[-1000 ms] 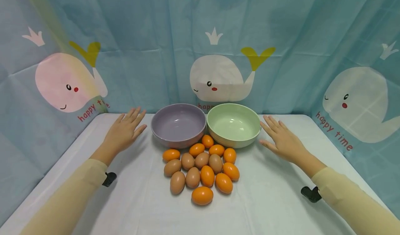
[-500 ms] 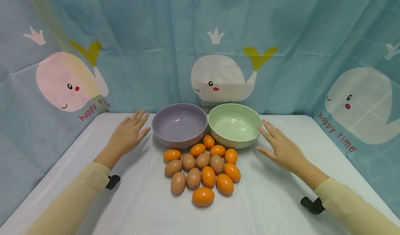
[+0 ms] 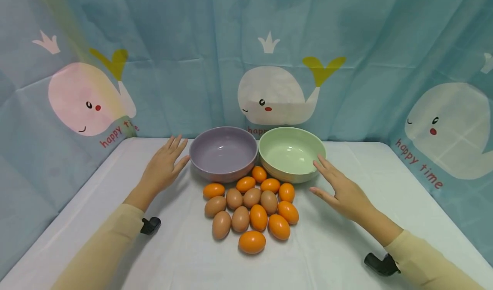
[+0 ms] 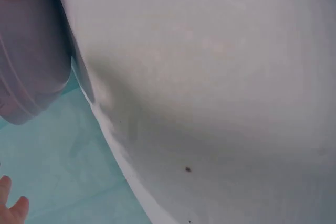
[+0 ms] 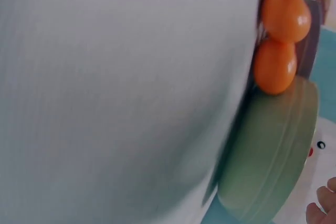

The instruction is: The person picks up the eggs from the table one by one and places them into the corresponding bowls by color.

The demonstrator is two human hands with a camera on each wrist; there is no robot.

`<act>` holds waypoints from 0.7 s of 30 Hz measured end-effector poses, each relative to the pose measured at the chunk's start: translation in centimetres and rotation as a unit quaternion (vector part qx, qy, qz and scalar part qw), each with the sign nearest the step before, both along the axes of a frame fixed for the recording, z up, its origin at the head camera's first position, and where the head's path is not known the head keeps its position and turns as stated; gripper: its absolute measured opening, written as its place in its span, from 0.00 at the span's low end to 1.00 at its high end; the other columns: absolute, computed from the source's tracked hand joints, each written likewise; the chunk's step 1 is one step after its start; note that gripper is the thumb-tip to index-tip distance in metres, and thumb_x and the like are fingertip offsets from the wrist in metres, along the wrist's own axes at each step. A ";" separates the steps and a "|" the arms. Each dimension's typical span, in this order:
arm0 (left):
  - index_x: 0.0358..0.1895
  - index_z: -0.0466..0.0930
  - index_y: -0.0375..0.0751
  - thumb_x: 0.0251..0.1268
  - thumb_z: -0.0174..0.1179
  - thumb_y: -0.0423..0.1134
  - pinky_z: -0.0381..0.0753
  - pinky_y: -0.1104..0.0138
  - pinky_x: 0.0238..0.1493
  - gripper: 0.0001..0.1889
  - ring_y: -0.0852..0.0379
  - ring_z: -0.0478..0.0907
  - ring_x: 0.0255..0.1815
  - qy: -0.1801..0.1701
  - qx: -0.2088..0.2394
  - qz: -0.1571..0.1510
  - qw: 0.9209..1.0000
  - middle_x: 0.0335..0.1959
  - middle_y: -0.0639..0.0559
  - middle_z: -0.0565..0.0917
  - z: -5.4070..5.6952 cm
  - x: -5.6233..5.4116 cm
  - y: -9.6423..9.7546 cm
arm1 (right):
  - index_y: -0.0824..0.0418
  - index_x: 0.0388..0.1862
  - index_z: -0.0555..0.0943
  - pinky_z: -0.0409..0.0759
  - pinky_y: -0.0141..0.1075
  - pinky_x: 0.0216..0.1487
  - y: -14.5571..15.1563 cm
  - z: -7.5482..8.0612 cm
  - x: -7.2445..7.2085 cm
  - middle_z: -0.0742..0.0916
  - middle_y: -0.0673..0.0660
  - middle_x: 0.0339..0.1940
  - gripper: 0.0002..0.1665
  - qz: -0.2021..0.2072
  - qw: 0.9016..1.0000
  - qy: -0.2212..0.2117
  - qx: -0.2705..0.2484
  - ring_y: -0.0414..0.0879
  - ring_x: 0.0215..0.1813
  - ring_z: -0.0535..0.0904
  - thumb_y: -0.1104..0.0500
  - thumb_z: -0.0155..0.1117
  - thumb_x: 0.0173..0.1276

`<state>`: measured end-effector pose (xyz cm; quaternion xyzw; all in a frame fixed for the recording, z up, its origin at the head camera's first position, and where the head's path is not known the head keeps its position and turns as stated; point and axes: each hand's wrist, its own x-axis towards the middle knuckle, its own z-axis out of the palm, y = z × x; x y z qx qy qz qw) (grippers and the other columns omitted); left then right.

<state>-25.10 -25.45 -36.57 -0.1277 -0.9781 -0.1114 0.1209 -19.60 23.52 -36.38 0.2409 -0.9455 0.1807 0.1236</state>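
My left hand [image 3: 161, 165], fingers straight and holding nothing, hovers just left of the purple bowl [image 3: 200, 168]. At the green bowl's right side [image 3: 286, 175] my right hand [image 3: 344, 191] is stretched out, its fingertips overlapping the rim in the head view and nothing in its grasp. Both bowls stand side by side at the back. In front of them lies a cluster of eggs: several brown eggs [image 3: 221, 225] at the left and middle, and several orange eggs [image 3: 252, 242] around them. The right wrist view shows the green bowl [image 5: 268, 150] beside orange eggs [image 5: 286, 17].
A white cloth [image 3: 185, 255] covers the table. Blue curtains with whale prints [image 3: 273, 95] enclose its back and sides. Black wrist cameras [image 3: 381, 264] hang under both sleeves.
The left hand has moved right toward the purple bowl. My right hand has shifted left and nearer, its fingertips now over the green bowl's edge. The eggs and bowls keep their arrangement.
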 end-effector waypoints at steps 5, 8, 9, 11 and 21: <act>0.79 0.52 0.40 0.78 0.44 0.57 0.48 0.39 0.79 0.36 0.36 0.45 0.82 -0.008 0.052 0.012 0.999 0.81 0.39 0.49 -0.1 0.1 0.1 | 0.56 0.78 0.62 0.70 0.62 0.69 -0.6 0.0 0.6 0.63 0.60 0.81 0.44 0.008 1.000 0.003 -0.028 0.65 0.75 0.65 0.46 0.67 0.68; 0.80 0.51 0.42 0.77 0.45 0.58 0.48 0.37 0.78 0.37 0.37 0.43 0.82 -0.023 0.093 0.016 0.995 0.82 0.40 0.47 -0.1 0.2 0.2 | 0.55 0.78 0.63 0.71 0.61 0.68 -0.9 -0.1 1.0 0.64 0.60 0.80 0.43 0.015 0.999 0.008 -0.048 0.65 0.74 0.67 0.48 0.68 0.68; 0.80 0.50 0.43 0.77 0.45 0.58 0.47 0.36 0.77 0.37 0.37 0.42 0.82 -0.031 0.108 0.017 0.994 0.82 0.40 0.46 -0.1 0.3 0.2 | 0.55 0.78 0.63 0.72 0.61 0.68 -1.0 -0.1 1.2 0.65 0.60 0.80 0.43 0.016 0.998 0.010 -0.058 0.64 0.73 0.68 0.48 0.68 0.67; 0.81 0.48 0.46 0.77 0.46 0.58 0.46 0.34 0.77 0.37 0.37 0.40 0.82 -0.047 0.140 0.020 0.989 0.83 0.41 0.44 0.0 0.3 0.3 | 0.54 0.78 0.64 0.72 0.60 0.67 -1.2 -0.1 1.4 0.66 0.59 0.79 0.43 0.014 0.997 0.010 -0.076 0.64 0.73 0.69 0.49 0.69 0.67; 0.81 0.45 0.50 0.74 0.52 0.58 0.55 0.41 0.78 0.41 0.37 0.48 0.81 -0.076 0.282 0.045 0.955 0.83 0.47 0.43 -0.1 0.2 1.5 | 0.56 0.73 0.71 0.56 0.10 0.64 -2.0 -0.4 2.4 0.73 0.57 0.74 0.41 0.003 0.987 -0.005 -0.162 0.51 0.72 0.72 0.53 0.74 0.62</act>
